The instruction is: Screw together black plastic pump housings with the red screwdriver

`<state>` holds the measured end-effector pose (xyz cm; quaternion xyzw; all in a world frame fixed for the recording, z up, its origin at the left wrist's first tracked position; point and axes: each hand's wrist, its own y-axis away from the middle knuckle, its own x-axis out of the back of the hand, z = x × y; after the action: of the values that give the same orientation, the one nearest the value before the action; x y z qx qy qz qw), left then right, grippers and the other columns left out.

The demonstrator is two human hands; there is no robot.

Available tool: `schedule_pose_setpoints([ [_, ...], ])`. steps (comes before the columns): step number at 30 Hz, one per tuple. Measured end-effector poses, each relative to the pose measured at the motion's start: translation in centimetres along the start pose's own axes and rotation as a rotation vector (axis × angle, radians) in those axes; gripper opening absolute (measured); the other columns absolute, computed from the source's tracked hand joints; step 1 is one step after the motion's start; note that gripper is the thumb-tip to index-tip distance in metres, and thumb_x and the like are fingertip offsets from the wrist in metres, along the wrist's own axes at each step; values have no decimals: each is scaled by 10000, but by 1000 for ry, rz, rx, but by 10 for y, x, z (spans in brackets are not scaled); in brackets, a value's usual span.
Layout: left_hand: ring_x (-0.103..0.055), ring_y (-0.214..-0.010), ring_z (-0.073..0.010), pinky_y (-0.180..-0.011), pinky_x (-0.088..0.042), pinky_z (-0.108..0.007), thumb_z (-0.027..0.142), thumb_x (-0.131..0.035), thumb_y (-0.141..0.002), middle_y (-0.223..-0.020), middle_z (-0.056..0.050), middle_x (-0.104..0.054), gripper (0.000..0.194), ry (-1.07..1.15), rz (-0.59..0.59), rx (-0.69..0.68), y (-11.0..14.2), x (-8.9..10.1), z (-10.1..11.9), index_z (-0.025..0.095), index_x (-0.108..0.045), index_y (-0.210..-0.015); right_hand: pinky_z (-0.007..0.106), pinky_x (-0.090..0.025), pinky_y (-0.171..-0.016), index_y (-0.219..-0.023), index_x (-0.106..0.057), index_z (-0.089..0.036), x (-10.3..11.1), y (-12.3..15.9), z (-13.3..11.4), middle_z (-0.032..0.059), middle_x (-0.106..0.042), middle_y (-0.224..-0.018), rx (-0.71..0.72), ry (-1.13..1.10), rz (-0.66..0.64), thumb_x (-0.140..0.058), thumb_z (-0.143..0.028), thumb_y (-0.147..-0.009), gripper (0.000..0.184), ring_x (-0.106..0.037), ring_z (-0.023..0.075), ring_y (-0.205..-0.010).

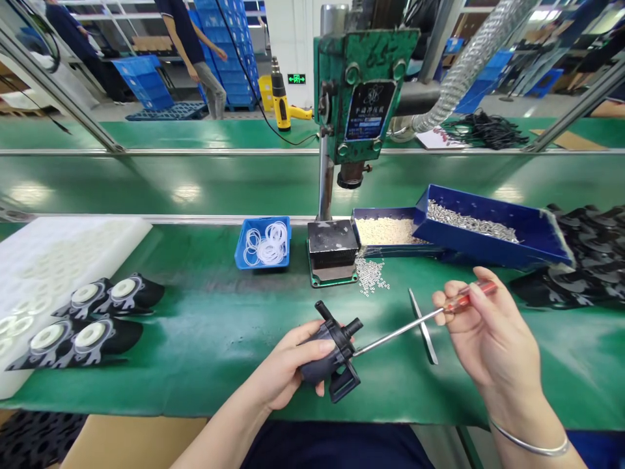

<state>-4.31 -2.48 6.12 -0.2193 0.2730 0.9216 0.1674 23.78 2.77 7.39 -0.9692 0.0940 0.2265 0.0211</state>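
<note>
Housing partly hides left fingers

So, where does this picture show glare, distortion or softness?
Head view: glare patches on the rear green surface; head view: the person at far upper left looks stretched and soft; head view: screwdriver and black part look fairly sharp.

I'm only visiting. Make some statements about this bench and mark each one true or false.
1. The right hand holds a screwdriver. True.
2. The left hand is empty. False: it holds a black plastic part.
3. A thin metal tool lies on the green bench. True.
4. The small blue tray contains screws. False: it contains white rings.
5. The screwdriver's tip points at the black plastic part. True.
6. The bracelet is on the left wrist. False: it is on the right one.
</note>
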Motion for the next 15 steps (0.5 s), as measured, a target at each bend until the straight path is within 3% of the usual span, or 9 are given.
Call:
schedule_pose_setpoints([
  [4,-681,-972,-284,-456,-496,-177,332,-657,-868,-1230,-211,-672,399,15,-24,2,-2,0,-1,98,-670,-1191,260,-551,-506,-1167,-568,-306,2,0,2,35,-640,-802,3,-11,-16,-660,-231,-884,307,-670,209,-734],
  [12,-700,-827,-230,-453,-502,-170,349,-636,-880,-1109,-253,-723,441,18,-75,32,-4,4,-5,48,-659,-1202,255,-560,-539,-1190,-554,-307,3,0,2,29,-641,-842,15,-9,-17,-597,-207,-927,285,-675,195,-754],
  [15,-709,-865,-251,-451,-499,-167,345,-633,-879,-1132,-262,-712,428,28,-92,42,-5,3,-5,45,-665,-1184,254,-561,-538,-1189,-545,-317,1,0,3,21,-640,-839,11,-5,-44,-585,-214,-939,274,-678,192,-754],
])
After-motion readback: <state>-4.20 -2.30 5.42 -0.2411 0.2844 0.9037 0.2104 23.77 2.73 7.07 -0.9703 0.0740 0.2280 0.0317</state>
